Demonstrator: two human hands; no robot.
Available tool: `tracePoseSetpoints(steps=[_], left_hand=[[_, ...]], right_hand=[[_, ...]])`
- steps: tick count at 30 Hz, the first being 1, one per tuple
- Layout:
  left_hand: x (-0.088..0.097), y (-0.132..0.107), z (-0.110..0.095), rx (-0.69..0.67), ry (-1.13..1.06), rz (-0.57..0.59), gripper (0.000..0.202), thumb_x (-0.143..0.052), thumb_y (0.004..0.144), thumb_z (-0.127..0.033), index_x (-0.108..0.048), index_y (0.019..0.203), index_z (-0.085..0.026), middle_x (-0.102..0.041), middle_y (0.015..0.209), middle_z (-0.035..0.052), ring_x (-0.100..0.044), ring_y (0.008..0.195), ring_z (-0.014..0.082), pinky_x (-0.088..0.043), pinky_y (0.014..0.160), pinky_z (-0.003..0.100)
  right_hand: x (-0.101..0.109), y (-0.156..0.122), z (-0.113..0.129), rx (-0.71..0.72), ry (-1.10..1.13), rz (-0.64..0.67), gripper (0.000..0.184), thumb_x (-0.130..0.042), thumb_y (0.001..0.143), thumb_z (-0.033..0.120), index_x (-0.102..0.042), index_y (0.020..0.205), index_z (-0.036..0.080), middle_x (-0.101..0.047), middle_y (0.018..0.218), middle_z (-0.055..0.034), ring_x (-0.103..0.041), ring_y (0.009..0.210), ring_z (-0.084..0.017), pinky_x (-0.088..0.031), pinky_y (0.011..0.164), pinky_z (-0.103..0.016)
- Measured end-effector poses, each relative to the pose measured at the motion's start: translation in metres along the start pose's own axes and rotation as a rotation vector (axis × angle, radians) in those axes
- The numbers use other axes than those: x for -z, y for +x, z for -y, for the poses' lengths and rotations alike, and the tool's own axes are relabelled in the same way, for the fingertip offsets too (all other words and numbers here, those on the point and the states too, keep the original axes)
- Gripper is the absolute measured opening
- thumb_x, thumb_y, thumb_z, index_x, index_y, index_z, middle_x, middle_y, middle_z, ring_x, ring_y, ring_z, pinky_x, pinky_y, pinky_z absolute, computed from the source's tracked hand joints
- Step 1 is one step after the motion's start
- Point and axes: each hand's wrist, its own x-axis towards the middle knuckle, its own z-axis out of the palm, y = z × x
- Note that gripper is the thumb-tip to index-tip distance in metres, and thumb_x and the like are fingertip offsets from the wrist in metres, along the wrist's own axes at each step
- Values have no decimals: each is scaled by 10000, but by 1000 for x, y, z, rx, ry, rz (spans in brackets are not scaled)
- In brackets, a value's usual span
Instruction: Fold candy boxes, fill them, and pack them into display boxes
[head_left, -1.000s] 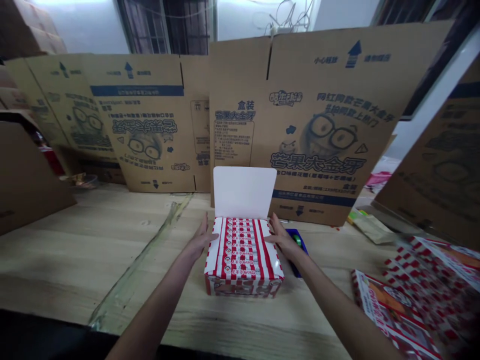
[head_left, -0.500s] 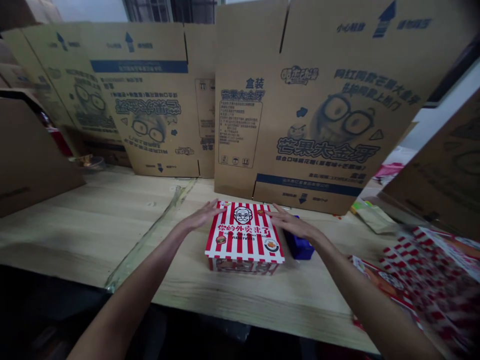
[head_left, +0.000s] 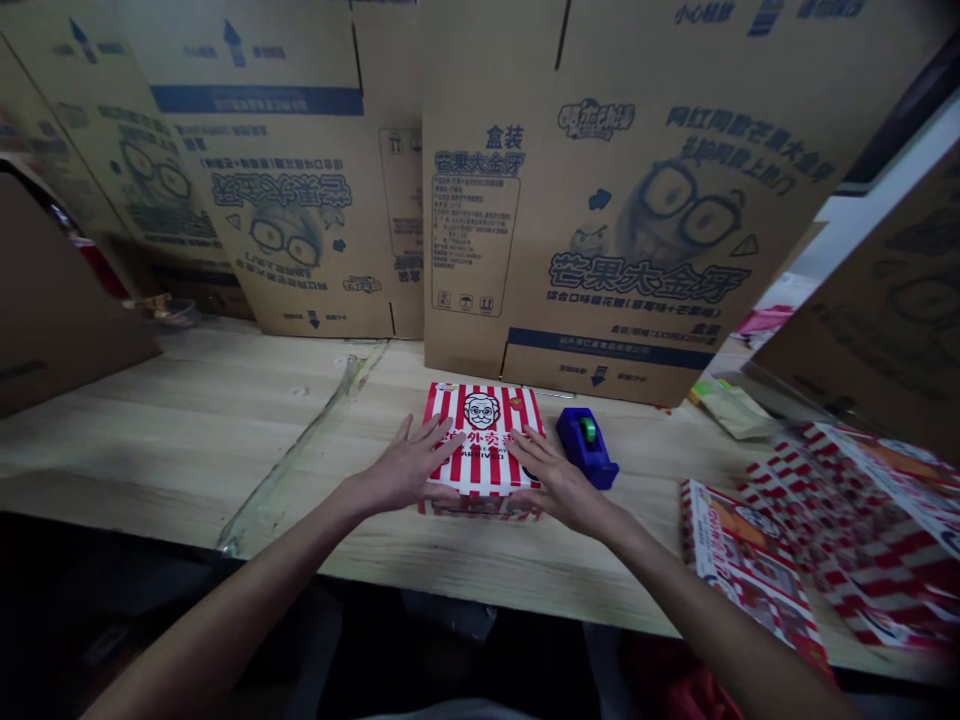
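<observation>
**A:** Container check. What's on the bench?

**B:** One striped box [head_left: 480, 440], red and white, lid shut, a cartoon portrait of a man in glasses printed on top. Contents can't be seen. It lies flat on the wooden table [head_left: 187, 440], just in front of the flat cartons [head_left: 600, 200].

**A:** Are those cartons holding anything?

**B:** No, they're unfolded cardboard, standing on edge in a row along the back of the table. Printed with blue arrows and a cartoon face in glasses.

**A:** Hands relative to the box?

**B:** Box sits between them. Left hand [head_left: 405, 465] is open, fingers spread, lying over the left side of the lid. Right hand [head_left: 559, 480] is open too, fingers spread, lying over the right side. Both touch the box from above; neither is closed around it.

**A:** Nearby items?

**B:** A blue tape dispenser [head_left: 587, 448] with a green core stands just beside the box on the right, close to the right hand. Further right, a flat printed box [head_left: 739, 560] lies on the table next to a pile of printed sheets [head_left: 862, 520], same red-and-white pattern. A paper packet [head_left: 731, 412] lies beyond them, near the cartons.
</observation>
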Motion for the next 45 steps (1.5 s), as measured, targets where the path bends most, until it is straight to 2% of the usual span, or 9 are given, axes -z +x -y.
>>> tracePoseSetpoints(steps=[5, 9, 12, 17, 23, 28, 34, 40, 45], left_hand=[[9, 4, -8, -26, 16, -120, 546, -476, 897, -561, -520, 1333, -235, -501, 1416, 133, -412, 1344, 310, -90, 1166, 526], [8, 6, -23, 35, 209, -161, 554, -389, 940, -538, -496, 1347, -178, -547, 1357, 173, -484, 1273, 318, -150, 1134, 576], [-4, 5, -34, 70, 366, -223, 554, -371, 953, -506, -467, 1364, -148, -552, 1329, 195, -485, 1260, 329, -197, 1116, 595], [-14, 4, -41, 50, 522, -252, 519, -364, 960, -468, -430, 1395, -192, -536, 1327, 189, -479, 1253, 340, -265, 1080, 608], [-12, 9, -57, 77, 518, -292, 505, -398, 947, -464, -458, 1375, -202, -564, 1269, 183, -501, 1206, 334, -294, 1070, 598], [-20, 15, -69, 150, 491, -360, 515, -412, 944, -449, -453, 1390, -197, -561, 1275, 190, -503, 1204, 342, -279, 1071, 624], [-23, 7, -54, 41, 566, -304, 473, -444, 935, -426, -510, 1352, -213, -568, 1289, 197, -500, 1223, 365, -293, 1054, 631], [-7, -8, -18, -192, 570, -219, 625, -547, 859, -544, -519, 1341, -146, -541, 1331, 234, -470, 1262, 379, -227, 1098, 613], [-9, -11, -25, -209, 590, -220, 695, -582, 828, -568, -526, 1313, -73, -509, 1366, 249, -427, 1304, 389, -237, 1116, 590]], right_hand=[[24, 9, 14, 3, -120, -23, 474, -604, 899, 309, -504, 1362, 321, -485, 1419, -62, -401, 1348, -330, -168, 1131, -655], [60, 21, 18, 110, -92, 29, 382, -589, 910, 288, -585, 1292, 287, -579, 1334, -52, -518, 1263, -270, -394, 1094, -484], [71, 24, 11, 232, -115, 69, 363, -578, 918, 264, -595, 1281, 276, -597, 1314, -39, -531, 1253, -243, -430, 1084, -427], [63, 19, -5, 330, -158, 37, 387, -573, 919, 211, -571, 1307, 216, -569, 1342, -84, -488, 1294, -248, -410, 1098, -451], [82, 21, -8, 351, -83, 108, 403, -589, 916, 259, -556, 1317, 295, -595, 1321, -24, -487, 1296, -226, -408, 1096, -419], [98, 28, -8, 357, -12, 113, 388, -626, 889, 237, -593, 1274, 276, -603, 1306, -43, -525, 1261, -220, -410, 1087, -424], [73, 14, -23, 358, -59, 79, 455, -668, 856, 228, -574, 1300, 256, -579, 1331, -69, -482, 1300, -238, -407, 1092, -429], [20, -9, -15, 371, -108, -190, 427, -584, 912, 206, -540, 1336, 208, -592, 1316, -94, -465, 1314, -245, -424, 1080, -450], [-11, -20, 6, 333, -182, -363, 360, -506, 945, 181, -559, 1300, 166, -611, 1291, -111, -503, 1280, -260, -441, 1042, -502]])
